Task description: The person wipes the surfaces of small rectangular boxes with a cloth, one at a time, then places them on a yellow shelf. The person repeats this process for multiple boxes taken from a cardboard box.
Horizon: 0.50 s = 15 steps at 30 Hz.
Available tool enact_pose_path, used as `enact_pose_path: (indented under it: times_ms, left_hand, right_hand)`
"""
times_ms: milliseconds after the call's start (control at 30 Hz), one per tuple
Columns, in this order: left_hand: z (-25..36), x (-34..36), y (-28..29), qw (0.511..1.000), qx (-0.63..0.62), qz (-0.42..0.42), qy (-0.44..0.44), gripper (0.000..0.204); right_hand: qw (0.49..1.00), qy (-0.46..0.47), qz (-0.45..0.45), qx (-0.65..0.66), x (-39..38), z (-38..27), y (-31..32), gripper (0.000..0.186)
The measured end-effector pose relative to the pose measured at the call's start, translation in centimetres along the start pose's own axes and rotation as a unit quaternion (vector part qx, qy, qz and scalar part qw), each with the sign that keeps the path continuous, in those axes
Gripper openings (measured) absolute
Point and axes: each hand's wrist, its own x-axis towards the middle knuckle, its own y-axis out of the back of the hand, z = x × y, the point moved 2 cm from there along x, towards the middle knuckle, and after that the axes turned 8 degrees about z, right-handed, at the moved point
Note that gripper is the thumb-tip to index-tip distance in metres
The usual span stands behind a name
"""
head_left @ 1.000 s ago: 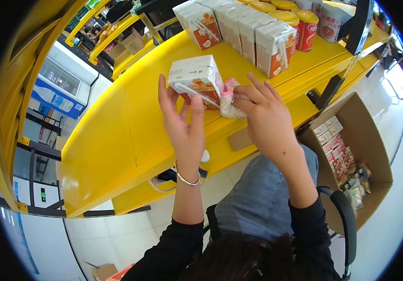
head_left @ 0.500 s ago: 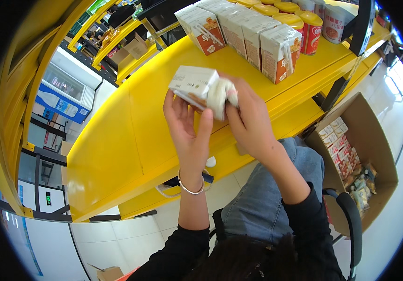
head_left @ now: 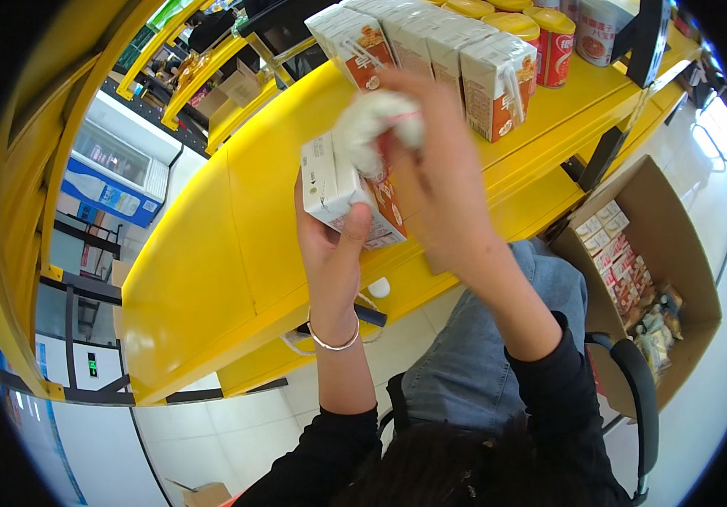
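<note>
My left hand (head_left: 327,253) grips a white and orange-brown drink carton (head_left: 326,188) from below and the side, thumb on its near end. It is held tilted above the yellow shelf (head_left: 194,270). In my right hand (head_left: 448,169), blurred by motion, is a bunched white cloth (head_left: 360,131) against the carton's upper side. Some of its fingers are hidden behind the cloth. Just beyond my hands, similar drink cartons (head_left: 490,101) with straws stand upright in a row on the shelf.
Red cans (head_left: 555,55) with yellow lids and a pale can (head_left: 593,38) stand behind the cartons. At right, an open cardboard box (head_left: 684,220) holds small cartons and packets. A black armrest (head_left: 640,380) is beside my leg. A blue-fronted freezer (head_left: 110,196) stands at far left.
The carton has been turned in my left hand, so more of its orange-brown side shows. My right hand has moved up and over it with the cloth.
</note>
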Motion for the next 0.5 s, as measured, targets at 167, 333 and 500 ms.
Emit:
enact_pose_path:
  times_ms: [167,333,500]
  left_hand:
    - [0.8,0.0,0.3,0.990,-0.129,0.000,0.059,0.068]
    - [0.2,0.0,0.9,0.986,-0.145,0.042,0.067,0.059]
    - [1.2,0.6,0.9,0.960,-0.232,0.113,0.112,0.061]
  right_hand:
    - [0.977,-0.023,-0.115,0.179,-1.7,-0.1,-1.5,0.037]
    - [0.964,-0.116,-0.224,0.081,-0.2,0.3,-1.5,0.028]
    - [0.947,-0.193,-0.240,0.090,-1.6,4.1,-2.9,0.029]
